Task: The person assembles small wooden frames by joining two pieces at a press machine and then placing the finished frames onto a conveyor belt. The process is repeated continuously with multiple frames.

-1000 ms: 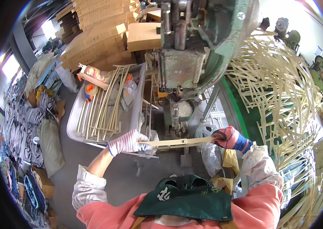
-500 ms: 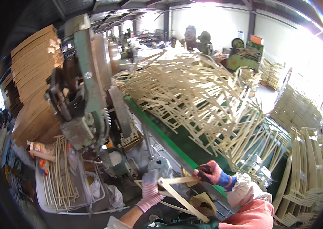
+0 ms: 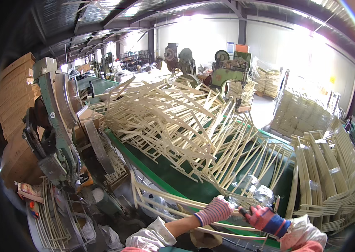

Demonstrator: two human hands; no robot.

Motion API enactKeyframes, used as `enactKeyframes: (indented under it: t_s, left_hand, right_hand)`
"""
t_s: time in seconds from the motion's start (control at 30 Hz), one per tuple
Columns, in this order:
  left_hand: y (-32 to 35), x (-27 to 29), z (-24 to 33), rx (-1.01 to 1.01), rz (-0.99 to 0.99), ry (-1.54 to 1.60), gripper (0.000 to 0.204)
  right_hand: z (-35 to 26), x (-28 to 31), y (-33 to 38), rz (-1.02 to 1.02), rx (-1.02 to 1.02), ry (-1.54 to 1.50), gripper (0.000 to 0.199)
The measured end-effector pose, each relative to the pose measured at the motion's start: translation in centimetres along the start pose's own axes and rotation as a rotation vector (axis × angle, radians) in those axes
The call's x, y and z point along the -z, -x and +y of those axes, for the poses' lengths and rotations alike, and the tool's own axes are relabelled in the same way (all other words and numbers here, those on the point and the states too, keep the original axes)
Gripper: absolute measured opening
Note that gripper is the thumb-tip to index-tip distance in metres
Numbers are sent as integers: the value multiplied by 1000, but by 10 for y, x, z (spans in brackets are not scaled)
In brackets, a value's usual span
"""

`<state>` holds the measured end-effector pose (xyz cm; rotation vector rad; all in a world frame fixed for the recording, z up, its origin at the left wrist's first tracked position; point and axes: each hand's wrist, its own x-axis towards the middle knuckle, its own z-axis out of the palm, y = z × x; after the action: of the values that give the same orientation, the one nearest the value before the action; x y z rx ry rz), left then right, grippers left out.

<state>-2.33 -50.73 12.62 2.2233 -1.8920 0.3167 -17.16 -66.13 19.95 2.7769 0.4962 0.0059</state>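
1. Your left hand (image 3: 214, 210), in a pink-and-white striped glove, is curled closed around a pale cream slatted frame (image 3: 173, 201) at the lower middle of the view.
2. Your right hand (image 3: 261, 217), in a red glove with a blue cuff, sits just beside the left one, to its right. It is closed too, but you cannot tell whether it grips the same frame or a neighbouring strip.
3. The frame you hold runs leftward from your hands in long curved rails, low over the near edge of the green surface (image 3: 173, 176).
4. On that green surface, a large tangled heap of cream frames (image 3: 177, 122) spreads up and away from your hands.
5. Just beyond your right hand lies a crumpled piece of clear plastic film (image 3: 253, 191) among the strips.
6. To your right, neatly stacked bundles of the same frames (image 3: 332, 176) stand upright, well apart from the loose heap.
7. On your left stands a green press machine (image 3: 55, 130), with a grey tray of thin strips (image 3: 53, 222) below it.
8. Cardboard boxes (image 3: 15, 96) are stacked behind the press.
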Motion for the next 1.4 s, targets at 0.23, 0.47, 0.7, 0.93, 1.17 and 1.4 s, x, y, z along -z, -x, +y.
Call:
enactKeyframes:
  t_s: [0.23, 0.47, 0.7, 0.93, 1.17, 1.4]
  left_hand:
    - [-67, 102, -7, -289, 157, -359, 20]
    - [10, 169, -9, -715, 747, -171, 33]
    - [72, 172, -127, -181, 625, -365, 25]
    - [96, 194, -268, 281, 573, -299, 29]
    - [11, 283, -457, 459, 949, -562, 45]
    - [9, 254, -540, 390, 455, -282, 29]
  right_hand:
    - [24, -37, 0, 731, -276, -493, 46]
    - [97, 15, -214, 940, -162, -1604, 39]
    - [219, 161, -568, 498, -200, -1230, 34]
    - [233, 185, -748, 138, -471, 73, 29]
    - [191, 206, -710, 281, -395, -182, 22]
    - [154, 203, -517, 708, 193, -530, 16]
